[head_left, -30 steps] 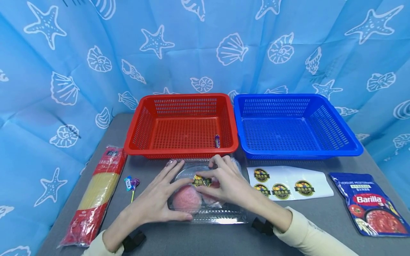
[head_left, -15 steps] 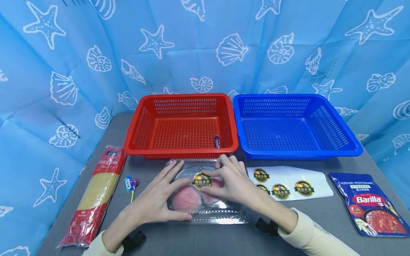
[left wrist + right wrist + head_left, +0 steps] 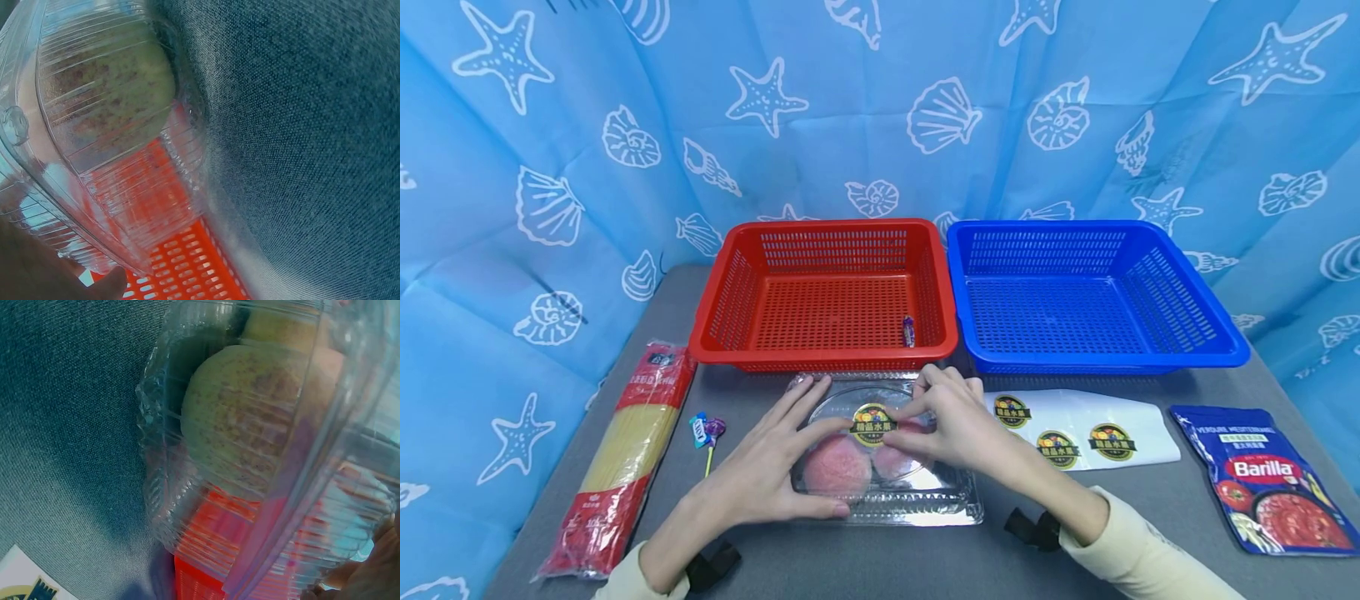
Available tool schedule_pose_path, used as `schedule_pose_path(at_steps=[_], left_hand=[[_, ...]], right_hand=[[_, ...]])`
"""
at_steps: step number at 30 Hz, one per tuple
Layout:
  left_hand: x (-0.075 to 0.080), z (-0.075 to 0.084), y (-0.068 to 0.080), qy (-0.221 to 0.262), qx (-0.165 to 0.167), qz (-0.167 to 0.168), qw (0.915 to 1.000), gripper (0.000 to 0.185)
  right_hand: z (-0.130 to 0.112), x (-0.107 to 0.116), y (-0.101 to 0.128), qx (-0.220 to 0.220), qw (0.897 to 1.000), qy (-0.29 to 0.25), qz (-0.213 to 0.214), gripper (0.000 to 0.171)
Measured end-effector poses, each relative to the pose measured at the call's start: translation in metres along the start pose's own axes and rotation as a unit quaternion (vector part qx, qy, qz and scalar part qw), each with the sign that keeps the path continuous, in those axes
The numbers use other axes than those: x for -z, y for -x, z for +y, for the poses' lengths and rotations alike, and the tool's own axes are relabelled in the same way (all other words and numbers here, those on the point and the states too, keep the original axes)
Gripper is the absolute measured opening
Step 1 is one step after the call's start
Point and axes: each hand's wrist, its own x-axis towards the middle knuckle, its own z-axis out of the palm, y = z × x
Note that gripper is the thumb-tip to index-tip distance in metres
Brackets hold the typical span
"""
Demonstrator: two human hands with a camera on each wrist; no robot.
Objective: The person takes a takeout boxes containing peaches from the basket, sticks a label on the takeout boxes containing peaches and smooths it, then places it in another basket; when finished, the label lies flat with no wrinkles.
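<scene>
Left hand, fingers spread, on fruit box, between surface's side edges; right hand at sticker, cannot tell if pinching. Sticker looks placed; pressing maybe remains.

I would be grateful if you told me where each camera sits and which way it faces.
Head: worn on the head, facing forward and down at the clear box; the left hand, right hand and sleeves show.
Left wrist: worn on that wrist, facing the box up close, with fruit inside; the left fingers show darkly at lower left.
Right wrist: worn on that wrist, also facing the box closely; the right fingers show at lower right.
Shared: both wrist views include the red basket.
</scene>
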Motion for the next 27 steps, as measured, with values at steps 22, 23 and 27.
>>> schedule_pose_path(at_steps=[22, 23, 27], left_hand=[[-0.0016, -0.0014, 0.0006, 0.036, -0.006, 0.008, 0.9993, 0.083], [-0.0019, -0.0018, 0.0006, 0.039, -0.008, 0.011, 0.9992, 0.083], [-0.0027, -0.0022, 0.0014, 0.052, -0.010, 0.019, 0.9984, 0.083]], right_hand=[[0.0067, 0.0037, 0.0012, 0.005, 0.999, -0.031, 0.012, 0.004], [0.0073, 0.0037, 0.0016, 0.007, 0.999, -0.032, 0.014, 0.004], [0.0094, 0.0044, 0.0035, 0.017, 0.999, -0.032, 0.019, 0.008]])
